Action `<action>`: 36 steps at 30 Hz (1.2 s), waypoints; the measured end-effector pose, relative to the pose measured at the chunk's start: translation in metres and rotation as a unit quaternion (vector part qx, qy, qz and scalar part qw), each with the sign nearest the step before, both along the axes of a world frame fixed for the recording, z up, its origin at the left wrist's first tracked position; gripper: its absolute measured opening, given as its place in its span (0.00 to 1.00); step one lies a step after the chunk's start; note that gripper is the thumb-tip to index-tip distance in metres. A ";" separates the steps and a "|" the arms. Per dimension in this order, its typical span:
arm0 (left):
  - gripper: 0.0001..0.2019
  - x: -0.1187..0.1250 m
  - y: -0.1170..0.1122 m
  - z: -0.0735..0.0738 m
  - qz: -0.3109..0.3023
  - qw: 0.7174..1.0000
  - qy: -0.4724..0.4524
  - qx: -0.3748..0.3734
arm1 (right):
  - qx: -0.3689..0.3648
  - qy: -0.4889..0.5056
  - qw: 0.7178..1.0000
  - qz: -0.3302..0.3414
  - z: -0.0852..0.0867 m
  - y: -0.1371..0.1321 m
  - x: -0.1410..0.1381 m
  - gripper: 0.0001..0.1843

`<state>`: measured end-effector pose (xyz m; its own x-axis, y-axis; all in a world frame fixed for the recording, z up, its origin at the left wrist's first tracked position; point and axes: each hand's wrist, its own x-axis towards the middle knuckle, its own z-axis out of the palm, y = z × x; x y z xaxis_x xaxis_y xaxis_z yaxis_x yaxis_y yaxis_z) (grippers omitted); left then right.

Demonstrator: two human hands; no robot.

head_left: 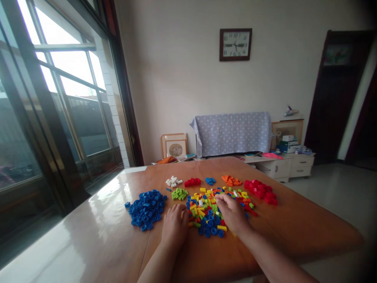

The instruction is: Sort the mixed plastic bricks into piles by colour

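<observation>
My right hand (pixel 231 212) is over a mixed pile of toy building bricks (pixel 203 212) in yellow, green, red, orange, white and blue. Its fingertips are pinched together among the bricks; what they hold, if anything, is too small to name. At the pile's left edge, my left hand (pixel 175 222) rests low on the table with its fingers curled inward. Whatever may be under those fingers is hidden. Blue round pieces (pixel 210 228) lie at the near side of the mixed pile. Left of my left hand is a large heap of blue pieces (pixel 147 209).
Small sorted heaps lie along the far side of the wooden table (pixel 97 236): white bricks (pixel 173 181), green bricks (pixel 179 193), red bricks (pixel 192 182), blue bricks (pixel 210 181), orange bricks (pixel 231 180). More red pieces (pixel 260 191) are at right. Beyond stands a cloth-covered object (pixel 232 133).
</observation>
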<state>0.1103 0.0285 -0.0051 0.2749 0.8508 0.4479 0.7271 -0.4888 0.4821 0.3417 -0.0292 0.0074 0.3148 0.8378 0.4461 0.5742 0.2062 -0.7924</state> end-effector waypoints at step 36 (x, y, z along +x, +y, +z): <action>0.11 0.002 -0.003 0.004 0.015 0.998 0.049 -0.027 | -0.248 -0.355 0.901 -0.013 -0.015 0.102 0.057 0.17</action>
<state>0.1124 0.0251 -0.0015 0.2897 0.8813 0.3733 0.7854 -0.4418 0.4336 0.3985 0.0728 -0.0071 0.1194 0.9860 0.1162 0.9723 -0.0924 -0.2149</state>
